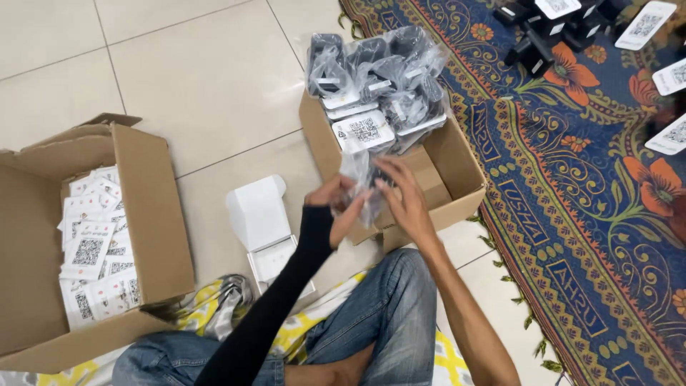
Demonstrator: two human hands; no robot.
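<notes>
Left hand (336, 204): tight black sleeve right behind it, up to the wrist. Right hand (404, 200): bare forearm behind. Blue denim jeans just below both

I can't make out what my left hand (336, 204) and right hand (404, 200) grip: the clear plastic bag (364, 189) between them is blurred, its contents unreadable. Left of the small cardboard box (457, 171), the big cardboard box (86, 236) is cut by the frame's edge. Right of it, the patterned rug (572, 214) and white cards (672, 75) run off-frame.
</notes>
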